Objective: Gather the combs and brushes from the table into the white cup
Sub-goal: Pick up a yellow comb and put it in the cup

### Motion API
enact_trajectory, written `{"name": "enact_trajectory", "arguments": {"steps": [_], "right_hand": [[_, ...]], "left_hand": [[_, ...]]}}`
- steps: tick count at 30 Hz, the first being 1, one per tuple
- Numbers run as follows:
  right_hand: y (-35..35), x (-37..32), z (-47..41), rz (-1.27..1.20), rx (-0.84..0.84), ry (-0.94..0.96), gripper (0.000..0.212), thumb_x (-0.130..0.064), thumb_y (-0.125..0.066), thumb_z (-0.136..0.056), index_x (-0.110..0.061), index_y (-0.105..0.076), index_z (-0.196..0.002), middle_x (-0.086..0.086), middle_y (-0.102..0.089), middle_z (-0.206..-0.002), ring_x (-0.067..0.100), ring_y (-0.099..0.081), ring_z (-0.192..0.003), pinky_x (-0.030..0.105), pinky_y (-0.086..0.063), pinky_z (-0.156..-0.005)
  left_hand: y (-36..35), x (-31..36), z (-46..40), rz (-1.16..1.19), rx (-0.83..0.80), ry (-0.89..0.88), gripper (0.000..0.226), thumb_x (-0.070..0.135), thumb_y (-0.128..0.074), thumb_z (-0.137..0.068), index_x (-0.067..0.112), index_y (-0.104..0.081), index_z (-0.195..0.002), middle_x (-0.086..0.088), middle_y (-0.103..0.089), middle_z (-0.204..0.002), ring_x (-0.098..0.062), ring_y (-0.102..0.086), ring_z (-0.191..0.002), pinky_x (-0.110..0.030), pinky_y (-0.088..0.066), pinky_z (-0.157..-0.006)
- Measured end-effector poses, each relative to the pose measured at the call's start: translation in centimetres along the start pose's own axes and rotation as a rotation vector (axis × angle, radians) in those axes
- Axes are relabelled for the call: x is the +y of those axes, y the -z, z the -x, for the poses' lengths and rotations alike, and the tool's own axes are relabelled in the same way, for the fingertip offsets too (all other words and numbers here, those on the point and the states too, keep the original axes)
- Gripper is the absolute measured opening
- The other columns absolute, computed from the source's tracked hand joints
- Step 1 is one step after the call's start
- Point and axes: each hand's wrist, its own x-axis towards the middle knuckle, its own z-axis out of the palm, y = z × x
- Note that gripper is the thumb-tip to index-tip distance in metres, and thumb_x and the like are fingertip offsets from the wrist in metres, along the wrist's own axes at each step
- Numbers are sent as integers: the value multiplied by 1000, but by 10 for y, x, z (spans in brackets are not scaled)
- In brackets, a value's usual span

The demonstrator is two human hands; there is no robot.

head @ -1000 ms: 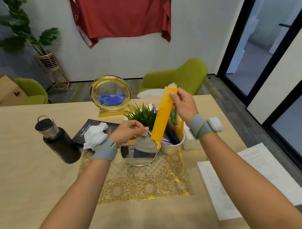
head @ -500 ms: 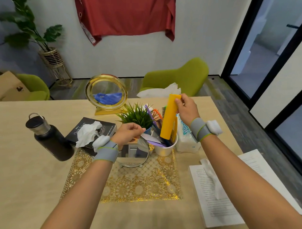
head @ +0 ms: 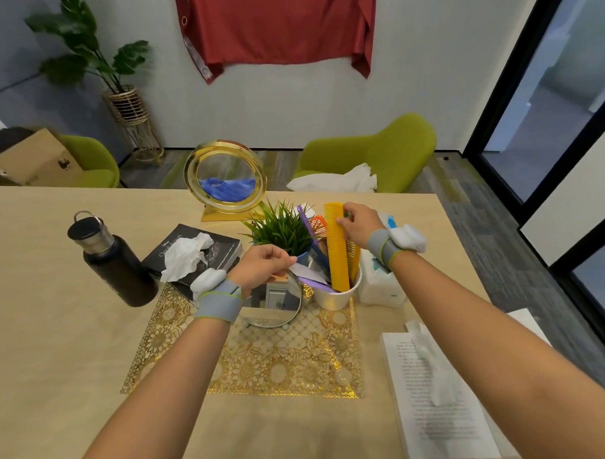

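The white cup [head: 336,299] stands at the far edge of the gold placemat and holds several combs and brushes. A long yellow comb [head: 337,252] stands upright in it. My right hand [head: 359,224] pinches this comb's top edge. A purple comb [head: 307,225], an orange brush [head: 318,224] and a second yellow comb [head: 355,261] also stick out of the cup. My left hand [head: 261,269] is just left of the cup, with its fingers closed on a pale lilac comb [head: 307,273] whose far end reaches into the cup.
A small round mirror [head: 274,307] sits under my left hand. Behind the cup are a potted plant [head: 280,228] and a gold ring frame [head: 225,178]. A black bottle [head: 113,266] and a book [head: 223,247] lie left. A tissue pack [head: 378,286] and papers [head: 437,403] lie right.
My right hand has lowered the yellow comb from a tilt above the cup until it stands upright inside. My left hand has stayed beside the cup.
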Motion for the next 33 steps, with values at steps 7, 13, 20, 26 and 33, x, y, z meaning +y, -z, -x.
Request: {"name": "enact_trajectory", "arguments": {"steps": [7,13,20,26,33], "right_hand": [[-10,13,3,-83,-47,-126,31,-7,-56,-87,-4,-53,-117,-3,-46,-66,25,-58,-76,43,-53,-88],[-13,11,11,-145,-33,-156,30,-9,-56,-87,-5,-54,-116,4,-55,-70,22,-56,-66,32,-51,-69],[-19,-2,21,-199,6,-117,26,-13,-56,-87,-2,-57,-111,2,-53,-70,25,-58,-74,25,-46,-61],[-28,-24,35,-236,36,-64,23,-14,-57,-87,-1,-62,-105,5,-55,-73,22,-58,-73,22,-48,-63],[-52,-63,61,-350,30,-3,22,-10,-54,-89,3,-61,-105,13,-57,-87,13,-55,-61,19,-45,-59]], "left_hand": [[8,-1,3,5,5,9,17,22,-66,-84,19,-55,-71,3,-57,-67,-8,-53,-64,-21,-42,-62],[10,-1,4,-13,-16,0,17,25,-67,-83,20,-56,-71,3,-57,-69,-9,-54,-66,-20,-43,-62],[22,4,9,-2,-49,-16,15,22,-66,-84,18,-57,-74,1,-58,-71,-10,-54,-66,-23,-43,-68],[38,2,18,1,-72,-49,17,21,-65,-85,18,-56,-71,0,-56,-68,-10,-52,-64,-24,-41,-65],[66,-5,32,-17,-76,-66,19,26,-67,-83,23,-56,-68,4,-59,-70,-8,-57,-68,-20,-44,-63]]}}
